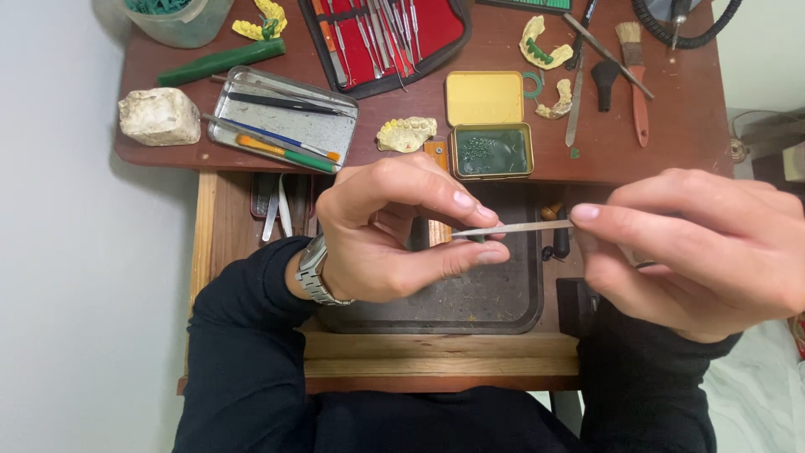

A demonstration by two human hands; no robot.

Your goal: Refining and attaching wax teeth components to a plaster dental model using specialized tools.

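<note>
A thin metal tool (520,227) lies level between my two hands, above a dark tray (503,306). My left hand (394,231), with a metal watch on the wrist, pinches its left end between thumb and fingers. My right hand (696,247) grips its right end with the fingertips. Whatever sits at the tool's left tip is hidden by my fingers.
On the brown desk (671,126) lie an open yellow tin of green wax (490,151), a metal tray of tools (281,122), a red instrument case (386,33), several yellow dental casts (407,132), a brush (636,75), a white stone block (159,116) and a green stick (222,60).
</note>
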